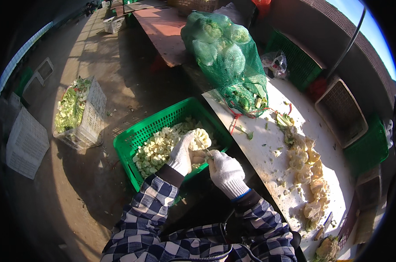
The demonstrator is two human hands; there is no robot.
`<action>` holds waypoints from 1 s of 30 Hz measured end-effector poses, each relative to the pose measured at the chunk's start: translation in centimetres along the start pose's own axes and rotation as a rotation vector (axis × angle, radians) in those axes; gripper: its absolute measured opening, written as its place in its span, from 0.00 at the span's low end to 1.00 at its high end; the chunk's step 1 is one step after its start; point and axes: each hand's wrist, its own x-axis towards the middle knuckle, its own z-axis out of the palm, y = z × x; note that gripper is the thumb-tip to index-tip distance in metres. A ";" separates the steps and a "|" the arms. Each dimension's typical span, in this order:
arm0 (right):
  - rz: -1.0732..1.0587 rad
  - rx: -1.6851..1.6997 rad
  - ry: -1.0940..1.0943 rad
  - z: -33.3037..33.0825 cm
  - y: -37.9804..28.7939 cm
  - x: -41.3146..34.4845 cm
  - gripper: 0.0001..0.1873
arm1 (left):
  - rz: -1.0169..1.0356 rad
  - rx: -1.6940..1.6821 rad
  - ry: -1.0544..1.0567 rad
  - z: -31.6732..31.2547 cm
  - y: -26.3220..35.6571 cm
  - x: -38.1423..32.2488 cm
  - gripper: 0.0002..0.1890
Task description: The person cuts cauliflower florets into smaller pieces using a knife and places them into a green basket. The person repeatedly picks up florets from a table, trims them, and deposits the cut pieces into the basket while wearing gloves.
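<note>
My left hand (pixel 182 154), in a white knit glove, holds a cauliflower head (pixel 200 140) above a green plastic crate (pixel 123 154). Cut cauliflower florets (pixel 158 144) lie inside the crate. Close beside it, my right hand (pixel 228 172), gloved too, grips a small knife (pixel 204 146) whose thin blade reaches against the cauliflower; its handle is hidden in the fist. On the white tabletop (pixel 260 154) to the right lies a row of cauliflower pieces (pixel 304 167) with leaf scraps. A green mesh bag (pixel 230 55) of whole heads stands at the table's far end.
A white crate (pixel 94 114) of leaf trimmings stands on the floor at left, with another white crate (pixel 27 144) farther left. A second knife (pixel 324 226) lies near the table's lower right. Red string (pixel 236 116) trails from the mesh bag. Several crates line the table's right side.
</note>
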 end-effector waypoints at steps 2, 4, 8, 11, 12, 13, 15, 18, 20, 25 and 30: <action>0.003 -0.052 -0.053 0.6 -0.8 0.1 0.10 | 0.028 0.023 0.024 -0.4 0.2 -0.2 0.23; 0.027 -0.111 -0.093 1.1 -1.5 0.1 0.08 | 0.015 0.046 0.063 -0.9 0.4 -0.4 0.20; 0.071 -0.232 -0.171 2.1 -2.2 0.7 0.08 | 0.013 0.143 0.228 -1.9 0.7 -0.2 0.16; 0.067 -0.223 -0.172 2.8 -2.3 1.0 0.09 | -0.018 0.127 0.236 -2.7 0.9 0.2 0.16; 0.071 -0.226 -0.183 3.0 -2.2 1.2 0.09 | -0.008 0.181 0.253 -3.0 0.9 0.1 0.15; 0.078 -0.221 -0.206 3.2 -2.1 1.4 0.09 | 0.004 0.166 0.230 -3.2 0.8 0.3 0.14; 0.095 -0.221 -0.248 3.7 -1.9 2.1 0.09 | 0.029 0.141 0.297 -3.6 0.7 0.6 0.11; 0.077 -0.217 -0.279 4.3 -1.5 2.6 0.10 | -0.010 0.223 0.259 -4.3 0.7 1.0 0.13; 0.056 -0.260 -0.268 4.5 -1.2 2.9 0.10 | -0.048 0.195 0.214 -4.7 0.8 1.3 0.14; 0.049 -0.205 -0.327 4.7 -1.3 3.4 0.10 | -0.050 0.180 0.246 -5.1 0.9 1.7 0.13; 0.054 -0.170 -0.345 5.1 -1.3 3.5 0.10 | 0.017 0.288 0.351 -5.6 0.0 1.7 0.14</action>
